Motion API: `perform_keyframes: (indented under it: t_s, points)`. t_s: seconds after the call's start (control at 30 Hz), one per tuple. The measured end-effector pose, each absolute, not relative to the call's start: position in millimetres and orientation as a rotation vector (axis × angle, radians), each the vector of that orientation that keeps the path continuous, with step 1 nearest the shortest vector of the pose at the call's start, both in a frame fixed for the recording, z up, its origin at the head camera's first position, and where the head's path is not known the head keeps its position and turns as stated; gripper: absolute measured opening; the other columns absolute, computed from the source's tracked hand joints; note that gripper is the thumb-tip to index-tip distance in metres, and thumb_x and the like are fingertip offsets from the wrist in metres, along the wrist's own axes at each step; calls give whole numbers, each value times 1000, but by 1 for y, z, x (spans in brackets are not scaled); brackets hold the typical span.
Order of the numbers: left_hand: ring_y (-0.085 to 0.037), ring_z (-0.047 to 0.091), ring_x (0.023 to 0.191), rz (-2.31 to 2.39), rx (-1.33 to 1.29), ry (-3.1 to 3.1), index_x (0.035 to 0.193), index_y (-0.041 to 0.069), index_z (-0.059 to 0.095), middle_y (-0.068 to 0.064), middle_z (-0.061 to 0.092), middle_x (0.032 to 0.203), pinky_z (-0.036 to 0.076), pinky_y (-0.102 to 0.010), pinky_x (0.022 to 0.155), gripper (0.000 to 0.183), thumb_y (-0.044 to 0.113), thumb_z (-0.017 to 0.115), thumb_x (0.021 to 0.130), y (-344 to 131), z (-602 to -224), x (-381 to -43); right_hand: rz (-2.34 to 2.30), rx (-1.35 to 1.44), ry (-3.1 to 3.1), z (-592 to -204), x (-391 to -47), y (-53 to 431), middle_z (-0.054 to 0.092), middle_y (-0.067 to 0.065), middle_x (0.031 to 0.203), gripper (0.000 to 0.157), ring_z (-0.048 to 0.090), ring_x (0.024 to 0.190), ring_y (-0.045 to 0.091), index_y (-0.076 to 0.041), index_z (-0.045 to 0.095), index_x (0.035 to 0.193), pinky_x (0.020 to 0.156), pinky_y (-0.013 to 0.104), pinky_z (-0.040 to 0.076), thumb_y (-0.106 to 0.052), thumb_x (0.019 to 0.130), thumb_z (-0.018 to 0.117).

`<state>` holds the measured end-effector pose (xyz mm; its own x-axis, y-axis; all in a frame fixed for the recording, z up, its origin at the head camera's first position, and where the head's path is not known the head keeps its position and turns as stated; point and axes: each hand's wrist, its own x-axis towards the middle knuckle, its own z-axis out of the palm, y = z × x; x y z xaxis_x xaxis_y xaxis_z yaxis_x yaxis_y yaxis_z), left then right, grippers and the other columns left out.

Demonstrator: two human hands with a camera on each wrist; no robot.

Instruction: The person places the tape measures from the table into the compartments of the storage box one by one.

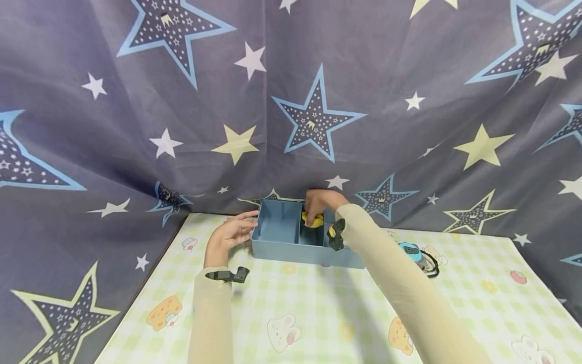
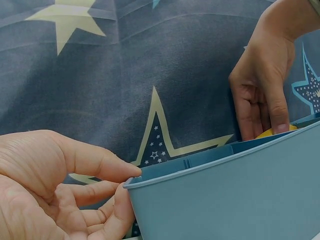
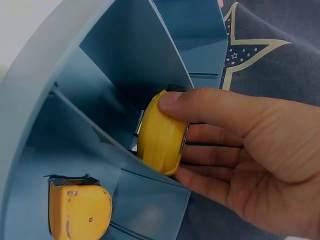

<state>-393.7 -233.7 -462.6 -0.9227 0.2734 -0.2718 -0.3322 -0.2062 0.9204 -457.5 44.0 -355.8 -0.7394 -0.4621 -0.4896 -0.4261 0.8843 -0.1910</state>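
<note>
A blue divided box (image 1: pixel 304 253) stands on the table against the curtain. My left hand (image 1: pixel 233 233) holds its left end; in the left wrist view the thumb and fingers pinch the corner of the rim. Reaching down into the middle compartment, my right hand (image 1: pixel 322 200) grips a yellow tape measure (image 3: pixel 162 137) between thumb and fingers. A second yellow tape measure (image 3: pixel 80 210) lies in the compartment to the right, beyond a divider. The left compartment (image 1: pixel 278 222) shows a bare floor.
To the right of the box, partly behind my right sleeve, lies a light-blue and dark object (image 1: pixel 411 251) with a black loop. A checked cloth (image 1: pixel 282 298) covers the table. A star-patterned curtain (image 1: pixel 291 187) hangs directly behind the box.
</note>
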Motion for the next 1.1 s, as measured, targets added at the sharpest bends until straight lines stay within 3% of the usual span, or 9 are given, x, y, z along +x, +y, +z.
perform_keyframes:
  t_s: [0.2,0.43,0.8,1.1]
  points:
    - [-3,59,74,2158,-45,1711,162,9,29,5,57,103,51,-14,67,63,2,53,104,-235,-464,-391,-108,-619,2503,-357,-455,41,33,-6,53,48,30,54,14,-17,46,53,60,31,33,-21,86,81]
    - [-1,60,71,2162,-17,1700,162,8,27,7,60,93,51,-13,66,64,3,53,104,-235,-464,-390,-98,-593,2508,-360,-456,41,34,-6,53,48,33,59,17,-16,47,53,58,30,33,-21,85,83]
    - [0,60,70,2180,7,1698,162,5,25,6,62,92,51,-13,65,65,2,53,103,-238,-466,-385,-169,-524,2488,-366,-453,37,33,-7,54,53,31,57,13,-19,44,50,58,29,33,-19,83,85]
    - [-2,59,70,2204,-41,1704,160,2,29,6,62,89,51,-13,67,64,-2,54,101,-234,-464,-388,-134,-471,2532,-374,-453,34,33,-7,59,43,33,61,12,-19,53,55,61,30,35,-21,82,87]
